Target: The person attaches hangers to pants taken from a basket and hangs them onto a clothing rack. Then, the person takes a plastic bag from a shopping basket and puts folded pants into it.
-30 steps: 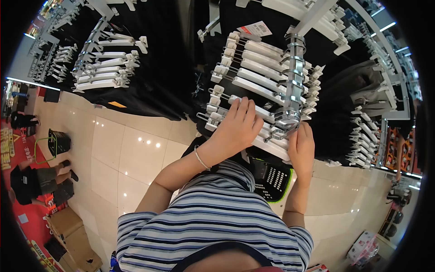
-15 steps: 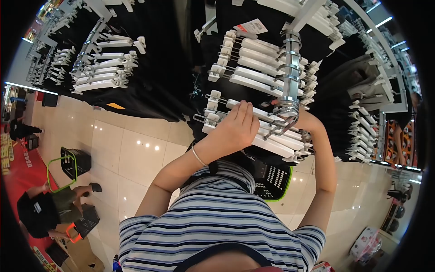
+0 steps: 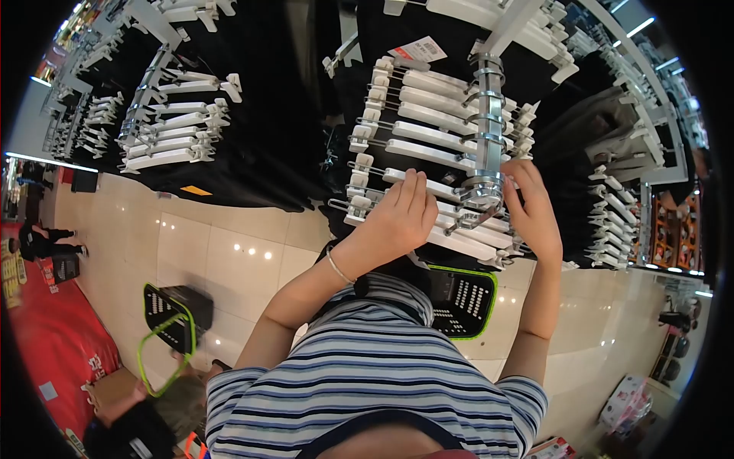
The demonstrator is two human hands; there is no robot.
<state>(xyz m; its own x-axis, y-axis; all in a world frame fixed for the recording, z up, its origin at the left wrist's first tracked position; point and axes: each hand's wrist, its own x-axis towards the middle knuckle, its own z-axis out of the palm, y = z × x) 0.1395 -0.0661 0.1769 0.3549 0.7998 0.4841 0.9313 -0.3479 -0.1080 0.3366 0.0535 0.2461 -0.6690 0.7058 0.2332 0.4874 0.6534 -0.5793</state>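
My left hand (image 3: 401,219) is closed over a white clip hanger (image 3: 419,182) near the front of a metal display rail (image 3: 490,115). Its fingertips rest on the hanger's upper edge. On the other side of the rail, my right hand (image 3: 537,216) has its thumb and fingertips brought together by the rail's front end. What they pinch, if anything, is hidden. Several more white hangers (image 3: 432,131) hang along the same rail with dark garments below. A paper price tag (image 3: 419,50) lies at the back of the row.
A black basket with a green rim (image 3: 466,302) stands on the floor by my body. Racks of dark clothes on white hangers (image 3: 176,145) flank me on both sides. At lower left, a person (image 3: 138,424) is beside another green-handled basket (image 3: 180,314).
My right hand has come up from between the hangers to the rail's right side. My left hand stays on its hanger. The person at left and their basket have shifted nearer.
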